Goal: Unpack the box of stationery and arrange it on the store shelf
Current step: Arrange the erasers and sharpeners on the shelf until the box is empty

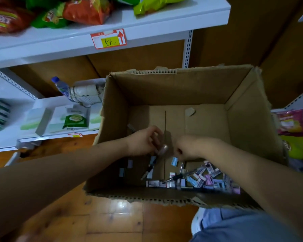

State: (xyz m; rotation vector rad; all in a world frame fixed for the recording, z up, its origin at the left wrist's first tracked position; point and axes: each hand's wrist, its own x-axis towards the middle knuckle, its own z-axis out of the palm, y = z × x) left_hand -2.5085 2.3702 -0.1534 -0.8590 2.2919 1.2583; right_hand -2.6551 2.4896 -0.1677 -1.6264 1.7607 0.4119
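Observation:
An open cardboard box [243, 105] stands on the wooden floor. Both my hands reach down inside it. My left hand [143, 142] has its fingers curled round a few small stationery pieces [162, 151]. My right hand [187, 147] is curled downward just right of it; whether it holds anything is hidden. Loose erasers and pens [199, 179] lie in a heap in the box's near right corner. A pale blue eraser [174, 161] lies just below my right hand.
White store shelves [112, 39] stand behind and left of the box, with snack bags on top and wipes packs [75, 119] and a water bottle [60, 86] lower down. Snack packets [294, 130] lie to the right. My knee [234, 226] is below the box.

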